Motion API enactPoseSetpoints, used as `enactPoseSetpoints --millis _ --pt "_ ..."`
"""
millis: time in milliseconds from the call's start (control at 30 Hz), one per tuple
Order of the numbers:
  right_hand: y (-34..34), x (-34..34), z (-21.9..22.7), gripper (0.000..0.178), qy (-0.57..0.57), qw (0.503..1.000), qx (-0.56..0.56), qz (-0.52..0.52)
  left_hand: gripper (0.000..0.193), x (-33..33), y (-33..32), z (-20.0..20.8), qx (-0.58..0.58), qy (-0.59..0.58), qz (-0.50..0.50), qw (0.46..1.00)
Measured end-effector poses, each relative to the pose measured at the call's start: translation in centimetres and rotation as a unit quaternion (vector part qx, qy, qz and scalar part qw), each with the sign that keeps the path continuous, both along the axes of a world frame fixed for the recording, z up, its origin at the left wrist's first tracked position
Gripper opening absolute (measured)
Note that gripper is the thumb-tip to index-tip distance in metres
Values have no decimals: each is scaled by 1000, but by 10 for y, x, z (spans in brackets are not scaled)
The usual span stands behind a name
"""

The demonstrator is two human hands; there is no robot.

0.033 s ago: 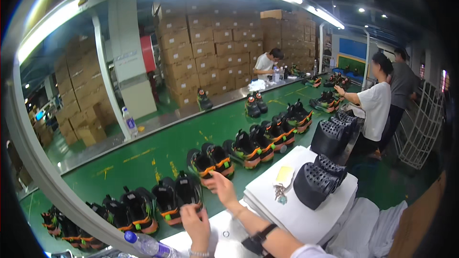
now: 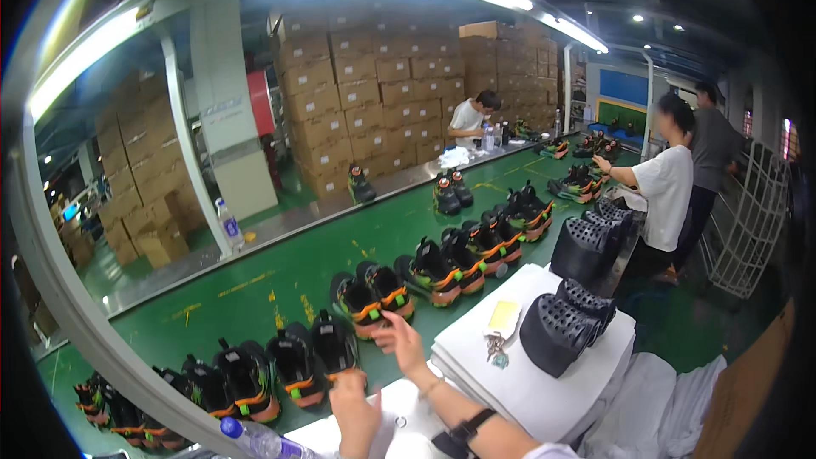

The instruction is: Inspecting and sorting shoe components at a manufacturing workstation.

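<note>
My left hand (image 2: 357, 412) is at the heel of a black sneaker with orange and green trim (image 2: 333, 344). The fingertips overlap the heel edge; whether they touch it I cannot tell. Its thumb stands apart from the fingers and nothing shows in its hold. My right hand (image 2: 403, 344) hovers just behind another pair of such sneakers (image 2: 365, 293), fingers apart, holding nothing. Both pairs stand upright on the green conveyor belt (image 2: 246, 289), heels toward me. More of the same sneakers (image 2: 242, 374) line the near side of the belt to the left, others (image 2: 438, 268) to the right.
Black clogs with holes (image 2: 561, 327) and a keyring with a yellow tag (image 2: 500, 327) rest on a white stack (image 2: 476, 374) at my right. A plastic bottle (image 2: 263, 438) lies near my left arm. A pale frame post (image 2: 72, 263) crosses at left. Co-workers (image 2: 667, 178) stand farther along.
My left hand has shifted slightly toward the sneaker's heel, and my right hand is a little lower and closer to the sneakers' backs. The whole view has shifted slightly.
</note>
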State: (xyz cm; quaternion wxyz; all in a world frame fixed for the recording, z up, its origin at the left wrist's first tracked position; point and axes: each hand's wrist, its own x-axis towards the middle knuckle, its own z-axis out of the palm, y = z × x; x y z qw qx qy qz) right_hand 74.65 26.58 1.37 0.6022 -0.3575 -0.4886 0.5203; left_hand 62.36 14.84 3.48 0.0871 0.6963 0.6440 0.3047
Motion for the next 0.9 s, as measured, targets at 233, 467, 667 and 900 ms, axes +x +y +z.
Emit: enactPoseSetpoints --millis 233,467,667,900 --pt "-24 10 -41 70 83 991 -69 84 40 21 -27 -34 10 261 -63 963" --pt "-16 23 -41 74 92 975 -143 144 27 23 -16 -34 -134 121 -106 978" --pt "-16 21 -39 72 17 979 -129 157 37 14 -17 -40 -111 67 -128 983" --pt "-16 26 -42 73 -23 974 -128 188 54 1 7 -38 -123 -136 -112 977"
